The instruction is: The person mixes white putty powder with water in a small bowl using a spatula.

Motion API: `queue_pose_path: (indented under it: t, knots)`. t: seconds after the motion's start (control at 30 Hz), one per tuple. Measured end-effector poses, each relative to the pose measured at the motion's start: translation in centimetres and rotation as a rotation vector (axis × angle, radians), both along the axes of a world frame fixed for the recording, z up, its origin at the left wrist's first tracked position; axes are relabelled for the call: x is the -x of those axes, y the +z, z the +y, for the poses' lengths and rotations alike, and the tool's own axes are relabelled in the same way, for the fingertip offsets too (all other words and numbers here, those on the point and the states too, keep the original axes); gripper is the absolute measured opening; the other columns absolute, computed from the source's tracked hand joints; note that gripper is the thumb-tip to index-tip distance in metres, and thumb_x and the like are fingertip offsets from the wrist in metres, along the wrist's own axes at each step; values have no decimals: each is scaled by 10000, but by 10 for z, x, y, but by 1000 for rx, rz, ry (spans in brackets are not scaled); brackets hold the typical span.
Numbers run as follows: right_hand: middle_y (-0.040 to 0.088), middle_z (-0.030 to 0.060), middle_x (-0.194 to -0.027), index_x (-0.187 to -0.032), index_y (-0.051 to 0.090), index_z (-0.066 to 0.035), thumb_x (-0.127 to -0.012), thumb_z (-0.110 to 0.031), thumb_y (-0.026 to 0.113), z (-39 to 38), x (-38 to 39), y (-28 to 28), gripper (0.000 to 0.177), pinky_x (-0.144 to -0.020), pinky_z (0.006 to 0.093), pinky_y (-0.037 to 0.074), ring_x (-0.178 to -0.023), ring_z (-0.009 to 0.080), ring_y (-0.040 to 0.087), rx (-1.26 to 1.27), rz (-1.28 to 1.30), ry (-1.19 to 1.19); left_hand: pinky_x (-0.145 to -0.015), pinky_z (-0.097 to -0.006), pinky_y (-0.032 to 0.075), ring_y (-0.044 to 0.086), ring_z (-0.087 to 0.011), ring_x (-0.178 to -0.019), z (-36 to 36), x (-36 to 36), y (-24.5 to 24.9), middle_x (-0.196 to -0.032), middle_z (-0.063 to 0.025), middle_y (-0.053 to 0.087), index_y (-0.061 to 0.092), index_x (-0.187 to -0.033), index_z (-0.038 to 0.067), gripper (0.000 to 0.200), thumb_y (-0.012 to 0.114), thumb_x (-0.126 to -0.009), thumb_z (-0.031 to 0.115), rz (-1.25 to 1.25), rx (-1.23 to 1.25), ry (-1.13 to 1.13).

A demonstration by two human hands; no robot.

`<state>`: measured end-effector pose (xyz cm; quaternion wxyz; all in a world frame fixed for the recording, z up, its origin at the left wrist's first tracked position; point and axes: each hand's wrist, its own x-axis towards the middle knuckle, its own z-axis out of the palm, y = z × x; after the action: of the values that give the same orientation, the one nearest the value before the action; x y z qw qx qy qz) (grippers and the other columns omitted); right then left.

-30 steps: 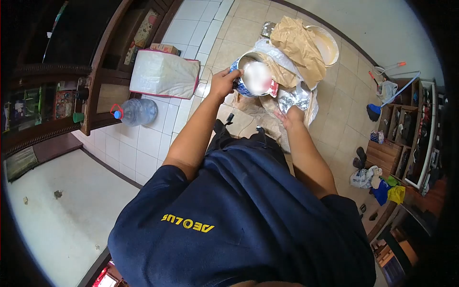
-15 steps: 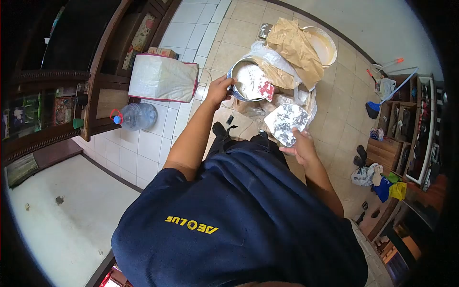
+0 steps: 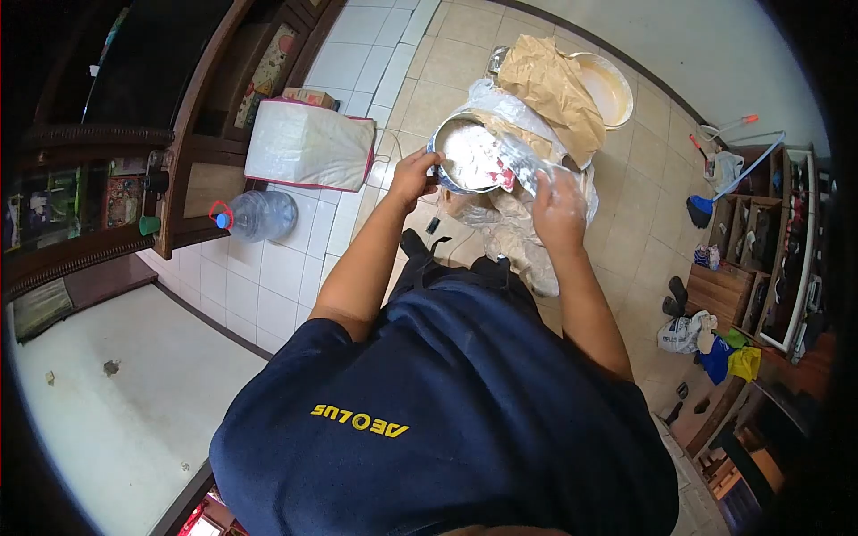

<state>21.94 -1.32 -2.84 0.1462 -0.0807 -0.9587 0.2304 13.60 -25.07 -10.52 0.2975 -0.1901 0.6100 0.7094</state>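
Observation:
My left hand (image 3: 414,175) grips the left rim of a blue-and-white bowl (image 3: 454,185). Inside the bowl lies a mass of white powdery material (image 3: 466,156), with a red-and-white piece (image 3: 504,176) at its right side. In my right hand (image 3: 558,207) is a flat, silvery plate smeared with white (image 3: 525,163), tilted on edge and blurred by motion. The plate overlaps the bowl's right rim in this view. Crumpled translucent plastic (image 3: 527,246) spreads on the floor below the bowl and my right hand.
Behind the bowl lie a brown paper sack (image 3: 554,94) and a round white tub (image 3: 617,89). A large water bottle (image 3: 257,216) and a white-covered box (image 3: 308,143) stand to the left. Shelves (image 3: 751,241) and a blue broom (image 3: 700,207) are on the right.
My right hand has moved up toward the bowl, turning the plate from facing up to steeply tilted at the bowl's right rim. My left hand keeps its hold on the bowl.

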Motion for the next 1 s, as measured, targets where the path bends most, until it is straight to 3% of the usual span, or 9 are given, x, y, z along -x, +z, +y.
queue_pose_path:
  t: [0.07,0.13,0.17,0.23,0.37,0.6,0.8,0.87,1.0]
  knots:
    - [643,165,-1036,-1107,588,-49,-925,-207,528,10,-20,-6,249,-633,419,541,-802,346,655,47,29,16,-569,-234,410,557,-134,-708,0,-2,-4,-943,40,579,629,-1052,162,286,597,-844,355,3,2,-20]
    - [652,118,-998,-1139,545,-69,-948,-222,516,11,-43,-4,246,-575,389,541,-796,273,663,1126,-262,-448,-548,-226,409,555,-134,-699,-1,0,-7,-947,35,576,627,-1051,159,285,603,-839,349,5,7,-29]
    - [652,118,-998,-1139,545,-69,-948,-222,516,15,-55,-7,246,-575,389,541,-796,273,663,1125,-258,-450,-548,-226,409,555,-134,-699,-1,1,-8,-947,35,576,627,-1051,159,285,603,-839,349,6,6,-32]
    - [633,86,-977,-1165,488,-79,-963,-236,498,23,-77,-23,256,-551,365,540,-791,230,653,1548,-338,-624,-530,-217,404,554,-132,-695,-1,0,-8,-939,28,575,622,-1049,158,277,602,-837,335,-1,-9,-18]
    - [586,137,-1017,-1188,436,-68,-964,-218,494,17,-80,-63,276,-582,379,544,-792,282,641,1620,-368,-781,-528,-225,398,555,-137,-699,-3,0,-15,-930,22,577,616,-1044,154,281,604,-825,329,-19,-10,-25]
    - [577,162,-1001,-1195,417,-51,-982,-199,442,23,-26,-106,261,-606,399,558,-784,279,640,1694,-352,-802,-552,-249,389,561,-154,-671,-14,-10,-9,-903,8,590,606,-1031,146,312,610,-790,343,11,12,-1]
    - [626,100,-988,-1104,529,-79,-929,-121,406,55,20,-129,218,-641,384,545,-830,230,623,1609,-327,-828,-547,-254,388,582,-169,-681,-25,-31,-11,-897,-5,611,597,-1004,138,298,605,-787,342,-6,46,7]
    - [622,93,-988,-1093,528,-82,-933,-123,396,66,21,-138,212,-640,376,543,-823,230,618,1596,-352,-774,-478,-228,392,590,-141,-607,-29,-38,-16,-858,-10,621,632,-1004,125,255,565,-823,292,-47,-4,93]
    - [612,94,-966,-1086,524,-76,-957,-160,426,71,26,-137,183,-625,382,540,-769,238,609,1584,-327,-817,-547,-253,388,600,-195,-711,-26,-38,-11,-927,-22,624,593,-1070,117,353,599,-791,333,-47,-26,67]
